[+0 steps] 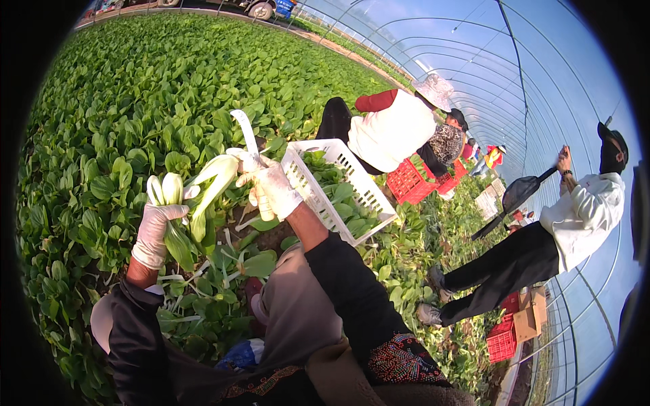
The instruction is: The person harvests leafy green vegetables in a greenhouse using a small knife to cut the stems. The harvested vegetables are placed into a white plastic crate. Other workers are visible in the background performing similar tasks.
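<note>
My left hand [156, 234], in a pale thin glove, grips several heads of bok choy [171, 190] with their white bases up and leaves hanging down. My right hand [274, 189], gloved too, holds a knife [246, 129] whose curved blade points up and away from me. Between the hands another bok choy [218, 177] slants, its pale base touching the fingers of my right hand. Whether those fingers also grip it is unclear. Loose leaves and trimmed stalks [195, 284] lie on the ground below my hands.
A white plastic crate [304, 190] holding bok choy stands right of my right hand. Bok choy plants [127, 101] grow densely ahead and left. Co-workers [391, 129] crouch by red crates [409, 182]. A person [579, 218] stands at right. Greenhouse hoops [518, 51] arch overhead.
</note>
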Motion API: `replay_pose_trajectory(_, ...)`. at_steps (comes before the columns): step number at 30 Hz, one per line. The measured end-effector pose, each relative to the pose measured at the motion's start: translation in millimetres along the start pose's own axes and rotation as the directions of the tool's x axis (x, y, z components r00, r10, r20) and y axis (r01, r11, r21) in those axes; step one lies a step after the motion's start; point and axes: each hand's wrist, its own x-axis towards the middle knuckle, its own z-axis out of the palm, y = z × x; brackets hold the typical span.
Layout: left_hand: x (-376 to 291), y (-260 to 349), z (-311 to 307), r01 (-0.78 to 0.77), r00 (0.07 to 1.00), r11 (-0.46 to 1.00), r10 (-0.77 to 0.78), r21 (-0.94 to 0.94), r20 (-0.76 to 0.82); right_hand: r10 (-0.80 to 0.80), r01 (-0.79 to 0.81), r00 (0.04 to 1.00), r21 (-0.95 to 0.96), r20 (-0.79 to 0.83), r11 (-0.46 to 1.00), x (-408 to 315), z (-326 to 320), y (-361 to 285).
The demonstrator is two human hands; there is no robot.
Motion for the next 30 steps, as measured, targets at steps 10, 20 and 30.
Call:
replay_pose_trajectory(10,6.4,-36.0,-1.5,0.078,0.995,0.991,-0.071,-0.105,0.073,-0.016,0.024,0.998,0.124,-0.06,0.992,2.3,2.0,1.3)
replay_pose_trajectory(20,20.5,-60.8,-14.3,0.018,0.995,0.997,-0.026,0.079,0.101,-0.125,0.154,0.98,0.187,-0.155,0.97,21.9,-6.6,25.2)
replay_pose_trajectory(30,21.8,-62.5,-8.9,0.076,0.996,0.989,-0.082,0.123,0.044,-0.267,0.284,0.957,0.182,-0.115,0.941,25.2,-4.1,33.6)
